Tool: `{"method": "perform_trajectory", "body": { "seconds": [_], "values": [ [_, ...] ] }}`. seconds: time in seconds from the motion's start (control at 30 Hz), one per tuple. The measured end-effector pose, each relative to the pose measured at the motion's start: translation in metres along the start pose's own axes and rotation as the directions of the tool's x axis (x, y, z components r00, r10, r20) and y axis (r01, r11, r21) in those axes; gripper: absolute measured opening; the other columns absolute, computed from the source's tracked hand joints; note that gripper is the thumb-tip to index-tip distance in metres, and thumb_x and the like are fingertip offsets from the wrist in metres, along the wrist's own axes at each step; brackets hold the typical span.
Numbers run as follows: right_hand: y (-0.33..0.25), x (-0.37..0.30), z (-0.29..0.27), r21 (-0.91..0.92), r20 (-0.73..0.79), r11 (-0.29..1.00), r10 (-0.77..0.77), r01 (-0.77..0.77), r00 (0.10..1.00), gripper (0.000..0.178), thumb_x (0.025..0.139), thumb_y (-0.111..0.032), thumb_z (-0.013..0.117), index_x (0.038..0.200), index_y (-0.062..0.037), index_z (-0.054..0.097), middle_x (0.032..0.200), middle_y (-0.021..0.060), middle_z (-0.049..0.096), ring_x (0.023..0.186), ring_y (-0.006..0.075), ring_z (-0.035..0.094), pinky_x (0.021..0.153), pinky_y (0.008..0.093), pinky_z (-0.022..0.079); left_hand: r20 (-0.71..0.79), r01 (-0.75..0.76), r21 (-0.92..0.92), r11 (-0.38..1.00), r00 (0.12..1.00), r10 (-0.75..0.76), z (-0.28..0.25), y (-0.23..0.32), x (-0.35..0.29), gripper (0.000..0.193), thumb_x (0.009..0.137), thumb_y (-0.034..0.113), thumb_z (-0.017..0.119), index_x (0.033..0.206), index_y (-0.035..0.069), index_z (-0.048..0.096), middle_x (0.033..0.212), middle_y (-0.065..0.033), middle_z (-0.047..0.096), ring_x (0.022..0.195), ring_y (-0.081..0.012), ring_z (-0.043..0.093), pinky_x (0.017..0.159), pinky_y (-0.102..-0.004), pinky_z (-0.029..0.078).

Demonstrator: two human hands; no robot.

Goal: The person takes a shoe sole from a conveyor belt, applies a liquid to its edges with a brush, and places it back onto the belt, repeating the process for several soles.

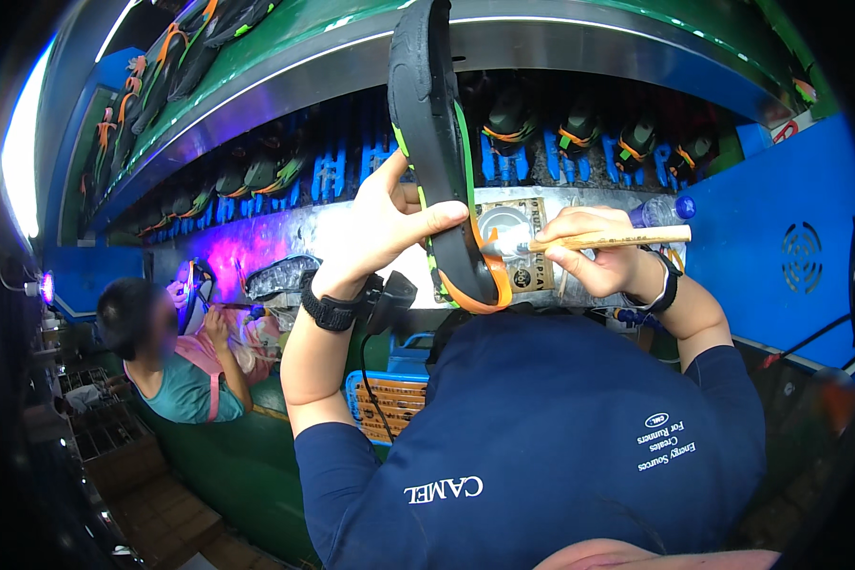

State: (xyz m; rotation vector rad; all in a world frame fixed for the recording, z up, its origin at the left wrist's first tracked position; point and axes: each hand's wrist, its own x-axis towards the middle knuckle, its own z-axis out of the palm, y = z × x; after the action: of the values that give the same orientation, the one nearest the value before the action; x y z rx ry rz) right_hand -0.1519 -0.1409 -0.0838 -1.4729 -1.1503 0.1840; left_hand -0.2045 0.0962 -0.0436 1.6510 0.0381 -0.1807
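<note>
A long black shoe (426, 123) with green and orange edging stands nearly upright in front of me. My left hand (375, 228) is wrapped round its side, thumb across the black face. In my right hand (589, 252) is a brush (641, 236) with a pale wooden handle, pinched between thumb and fingers. The brush's tip is at the shoe's orange-edged lower end; whether it touches cannot be made out. Behind the brush, a round container (502, 218) sits on a piece of printed cardboard (541, 274), partly covered by the brush and hand.
Several similar shoes (508, 123) rest on blue holders under a metal-edged shelf (560, 46). A clear bottle (657, 213) with a blue cap lies right of my right hand, before a blue panel (779, 252). At left a co-worker (195, 380) handles another shoe near purple light.
</note>
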Motion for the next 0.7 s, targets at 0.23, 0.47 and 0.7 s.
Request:
{"method": "perform_trajectory", "body": {
  "seconds": [0.23,0.47,0.7],
  "values": [
    [0.004,-0.025,-0.021,0.033,-0.207,0.999,0.014,-0.008,0.978,0.010,0.073,0.001,0.054,0.083,0.0043,0.055,0.071,0.0110,0.057,0.058,0.0123,0.053,0.052,0.0218,0.041,0.097,0.003,-0.081,0.997,0.995,0.005,0.015,0.018,0.006,0.055,0.070,0.008,0.064,0.116,-0.001,0.034,0.098,-0.0114,0.054,0.084,-0.0155,0.054,0.075,-0.0272,0.043],
    [-0.040,-0.112,-0.071,0.193,-0.831,0.977,0.111,0.095,0.545,0.018,0.081,-0.011,0.048,0.089,0.0045,0.050,0.061,0.0057,0.050,0.045,0.0053,0.039,0.038,0.0151,0.029,0.359,0.308,-0.508,0.804,0.925,-0.127,0.051,0.067,0.061,0.048,0.080,0.033,0.047,0.115,0.001,0.041,0.108,-0.0094,0.051,0.094,-0.0179,0.052,0.084,-0.0303,0.040],
    [-0.081,-0.191,-0.063,-0.009,-0.974,0.999,-0.015,0.031,0.225,0.020,0.081,-0.016,0.049,0.089,0.0030,0.048,0.060,0.0042,0.047,0.046,0.0056,0.039,0.038,0.0151,0.028,0.476,0.034,-0.285,0.958,0.872,0.110,0.168,0.153,0.288,0.050,0.084,0.028,0.045,0.122,0.001,0.028,0.112,-0.0225,0.045,0.091,-0.0294,0.054,0.073,-0.0392,0.049]
  ]
}}
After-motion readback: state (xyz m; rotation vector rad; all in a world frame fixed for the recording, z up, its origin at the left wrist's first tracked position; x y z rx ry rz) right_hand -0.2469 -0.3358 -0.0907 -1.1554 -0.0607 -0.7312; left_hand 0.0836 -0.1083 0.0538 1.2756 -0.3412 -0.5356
